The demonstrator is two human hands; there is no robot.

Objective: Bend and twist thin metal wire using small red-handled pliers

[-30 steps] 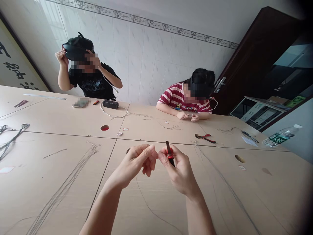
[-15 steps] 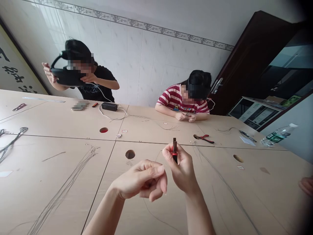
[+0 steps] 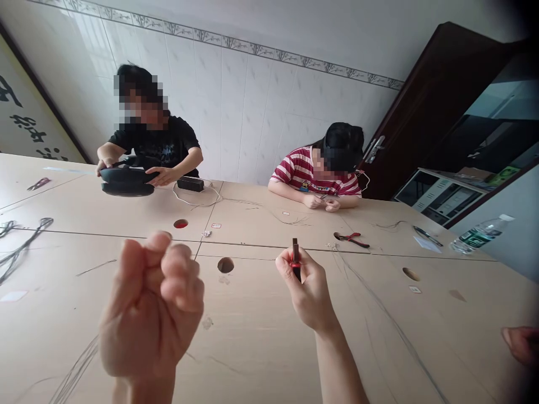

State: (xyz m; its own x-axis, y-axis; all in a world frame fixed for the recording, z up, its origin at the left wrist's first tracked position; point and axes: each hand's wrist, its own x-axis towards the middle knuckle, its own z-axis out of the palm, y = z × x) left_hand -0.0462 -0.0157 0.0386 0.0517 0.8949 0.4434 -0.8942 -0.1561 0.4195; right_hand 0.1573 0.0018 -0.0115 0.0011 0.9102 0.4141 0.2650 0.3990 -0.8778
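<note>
My right hand (image 3: 309, 289) is closed round a small black and red tool (image 3: 295, 260) that sticks up from between its fingers, above the middle of the pale wooden table (image 3: 261, 342). Close to the camera at the lower left, my left hand (image 3: 149, 306) is raised with its fingers curled in. What it pinches, if anything, is too thin to see. A thin wire (image 3: 219, 363) lies on the table below my hands.
Two people sit across the table; one rests a black headset (image 3: 125, 180) on it, the other in a striped shirt (image 3: 301, 168) works with both hands. Red pliers (image 3: 353, 239), wire bundles (image 3: 21, 247), round holes (image 3: 225, 265), a water bottle (image 3: 480, 234). Another person's hand (image 3: 520, 343) enters at right.
My left hand has pulled away from the right one, left and up toward the camera. My right hand keeps the tool almost still. The far person has lowered the headset onto the table.
</note>
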